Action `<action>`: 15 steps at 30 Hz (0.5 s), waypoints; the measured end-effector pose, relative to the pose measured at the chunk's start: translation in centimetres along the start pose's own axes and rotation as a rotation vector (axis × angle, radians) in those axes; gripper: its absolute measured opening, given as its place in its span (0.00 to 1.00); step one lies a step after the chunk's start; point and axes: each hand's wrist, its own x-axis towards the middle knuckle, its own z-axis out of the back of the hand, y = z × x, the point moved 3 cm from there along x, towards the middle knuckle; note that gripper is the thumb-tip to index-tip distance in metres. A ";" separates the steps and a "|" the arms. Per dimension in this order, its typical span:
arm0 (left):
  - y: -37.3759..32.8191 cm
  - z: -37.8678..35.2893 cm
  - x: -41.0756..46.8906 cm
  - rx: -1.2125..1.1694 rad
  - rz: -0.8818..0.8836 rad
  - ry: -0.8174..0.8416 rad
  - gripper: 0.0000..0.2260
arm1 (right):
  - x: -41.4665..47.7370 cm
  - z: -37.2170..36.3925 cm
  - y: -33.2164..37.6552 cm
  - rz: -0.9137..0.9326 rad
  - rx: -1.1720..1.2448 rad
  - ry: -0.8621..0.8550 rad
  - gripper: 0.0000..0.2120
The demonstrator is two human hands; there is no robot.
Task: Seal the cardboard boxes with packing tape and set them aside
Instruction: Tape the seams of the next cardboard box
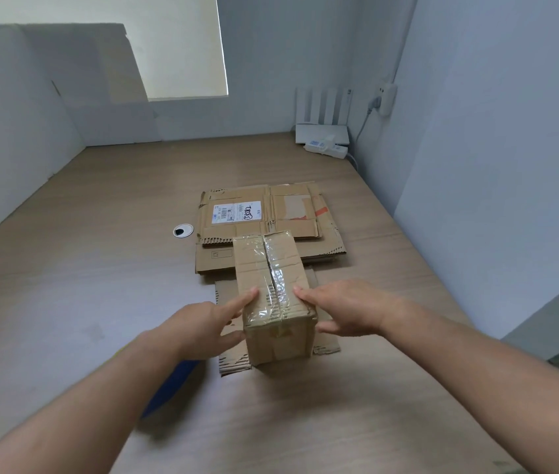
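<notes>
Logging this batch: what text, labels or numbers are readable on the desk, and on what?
"B5082" or "135082", handwritten sideways in black marker on the white shipping label of the top flattened carton; first characters uncertain.
Print and barcodes on that label: too small to read.
Small printed mark on the lower flattened carton: unreadable.
Sticker on the power strip: blurred.
Taped box: no text visible.

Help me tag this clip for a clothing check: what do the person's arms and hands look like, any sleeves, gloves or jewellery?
The left hand and right hand are bare: no gloves or rings show. The left forearm and right forearm are uncovered up to the frame edge, with no sleeve, watch or wristband in view.
</notes>
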 end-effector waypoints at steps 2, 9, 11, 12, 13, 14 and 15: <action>-0.4 0.3 0.1 0.050 -0.007 -0.027 0.34 | 0.2 -0.1 0.4 0.004 -0.020 -0.034 0.32; -1.1 -1.2 1.1 0.189 0.071 -0.145 0.32 | 0.0 -1.6 1.4 0.031 -0.096 -0.355 0.40; -1.4 -1.5 1.5 0.236 0.111 -0.175 0.31 | 0.4 -2.4 2.0 -0.033 -0.044 -0.403 0.42; -1.4 -1.6 1.6 0.248 0.126 -0.187 0.30 | 0.6 -2.6 2.2 -0.051 -0.018 -0.394 0.42; -1.4 -1.7 1.7 0.248 0.134 -0.196 0.30 | 0.7 -2.9 2.2 -0.057 0.007 -0.376 0.41; -1.3 -1.7 1.7 0.240 0.138 -0.202 0.29 | 0.8 -2.9 2.1 -0.061 0.050 -0.331 0.40; -1.2 -1.8 1.7 0.229 0.140 -0.206 0.30 | 0.7 -2.5 1.8 -0.066 0.110 -0.283 0.39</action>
